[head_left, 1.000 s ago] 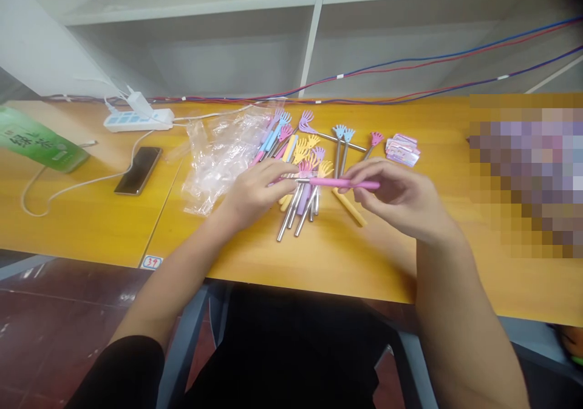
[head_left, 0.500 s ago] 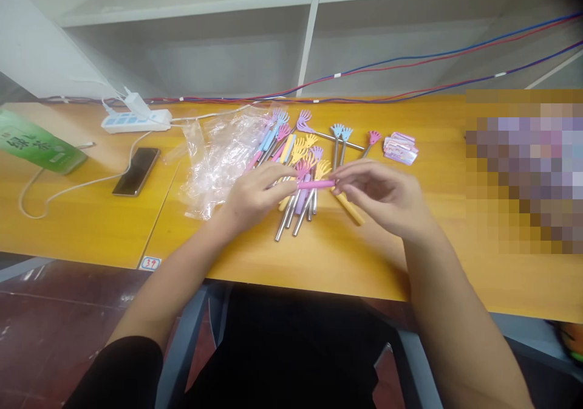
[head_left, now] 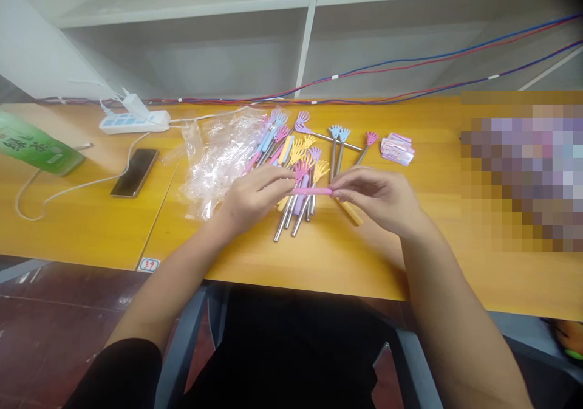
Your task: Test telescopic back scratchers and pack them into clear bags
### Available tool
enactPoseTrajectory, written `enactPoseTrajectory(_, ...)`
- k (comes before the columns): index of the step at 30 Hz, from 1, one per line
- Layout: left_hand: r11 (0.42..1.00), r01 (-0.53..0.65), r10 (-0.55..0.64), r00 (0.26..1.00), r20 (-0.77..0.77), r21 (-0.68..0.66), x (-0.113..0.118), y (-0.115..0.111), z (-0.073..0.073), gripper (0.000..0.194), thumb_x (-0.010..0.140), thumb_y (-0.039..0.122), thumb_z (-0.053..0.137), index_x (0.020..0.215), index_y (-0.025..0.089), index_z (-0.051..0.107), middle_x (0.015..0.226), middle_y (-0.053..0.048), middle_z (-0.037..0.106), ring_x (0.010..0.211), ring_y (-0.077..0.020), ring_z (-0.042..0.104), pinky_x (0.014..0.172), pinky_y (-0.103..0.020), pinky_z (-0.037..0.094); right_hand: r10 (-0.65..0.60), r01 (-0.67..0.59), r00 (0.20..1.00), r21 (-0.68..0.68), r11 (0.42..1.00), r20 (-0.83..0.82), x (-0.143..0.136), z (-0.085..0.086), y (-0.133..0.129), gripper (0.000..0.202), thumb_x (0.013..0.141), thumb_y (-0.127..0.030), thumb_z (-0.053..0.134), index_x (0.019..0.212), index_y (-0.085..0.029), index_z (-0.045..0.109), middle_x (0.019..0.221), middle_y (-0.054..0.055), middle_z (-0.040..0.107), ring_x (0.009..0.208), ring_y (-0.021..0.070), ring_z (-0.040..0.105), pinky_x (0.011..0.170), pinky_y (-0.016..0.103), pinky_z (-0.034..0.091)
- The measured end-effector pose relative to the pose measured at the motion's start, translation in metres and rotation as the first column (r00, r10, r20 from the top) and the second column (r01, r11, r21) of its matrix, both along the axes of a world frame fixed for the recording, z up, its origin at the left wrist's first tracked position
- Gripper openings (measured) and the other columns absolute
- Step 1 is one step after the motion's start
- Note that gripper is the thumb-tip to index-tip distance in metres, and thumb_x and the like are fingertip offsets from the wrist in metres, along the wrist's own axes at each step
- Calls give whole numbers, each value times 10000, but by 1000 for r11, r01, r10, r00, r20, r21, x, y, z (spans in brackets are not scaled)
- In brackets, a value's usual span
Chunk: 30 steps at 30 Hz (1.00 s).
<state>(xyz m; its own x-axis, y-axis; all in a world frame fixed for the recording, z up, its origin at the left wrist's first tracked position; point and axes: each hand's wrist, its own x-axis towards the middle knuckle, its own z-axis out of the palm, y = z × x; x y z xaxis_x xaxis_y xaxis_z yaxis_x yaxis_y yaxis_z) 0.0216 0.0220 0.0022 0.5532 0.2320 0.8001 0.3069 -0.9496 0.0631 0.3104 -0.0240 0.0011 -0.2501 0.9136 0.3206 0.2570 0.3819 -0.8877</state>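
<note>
"39" can be read on the sticker (head_left: 148, 265), and Chinese characters are borne by the green bottle (head_left: 39, 144). The wooden table (head_left: 337, 269) is backed by white shelving (head_left: 182, 11). The pink handle (head_left: 314, 191) is held above the metal-stemmed back scratchers (head_left: 304, 169), its ends pinched between the nearly closed fingertips of the left hand (head_left: 252, 199) and the right hand (head_left: 378, 199)

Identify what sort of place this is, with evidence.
Probably a shared indoor workspace, maybe an office or study room: a numbered sticker near the table's front edge, a power strip toward the back, and open shelving behind.
</note>
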Motion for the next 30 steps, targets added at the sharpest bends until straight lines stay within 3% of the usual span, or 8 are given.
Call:
enactPoseTrajectory(4,998,60,-60,998,-27,-18,3,-5,-1,117,1032,172,689,1140,216,675,1139,-86,787,1038,-184,756,872,-347,645,12,-11,1000,24,1000,-2,-10,-2,-3,156,952,-410,815,920,-258,820,949,63,792,905,228,738,860,410,594)
enactPoseTrajectory(9,989,145,-147,987,-59,-36,11,-13,-3,107,1032,136,669,1127,184,672,1105,-111,786,1043,-192,754,866,-345,646,94,-92,995,-45,995,33,-22,-5,-6,172,924,-425,846,921,-255,815,950,53,794,851,209,724,795,376,574)
enactPoseTrajectory(17,993,114,-113,993,25,-35,8,-11,-2,155,1009,129,701,1149,177,657,1095,-121,792,1017,-202,760,862,-349,649,202,-213,976,-180,960,-77,-9,4,-6,198,931,-423,844,1009,-244,814,1055,76,786,941,211,746,861,376,630)
enactPoseTrajectory(27,984,175,-175,984,22,-41,13,-17,-6,152,1020,147,692,1163,182,654,1094,-110,791,1029,-191,771,870,-342,662,183,-189,981,112,976,61,-28,-8,-6,105,949,-338,826,989,-252,779,964,51,736,799,177,675,744,353,581)
enactPoseTrajectory(30,988,154,-154,988,9,-17,11,-14,-5,176,1004,127,708,1167,171,661,1088,-115,795,1021,-194,771,874,-347,659,207,-211,977,88,973,55,-26,-6,-8,131,995,-281,746,1123,-275,777,1060,60,718,884,187,696,786,351,613)
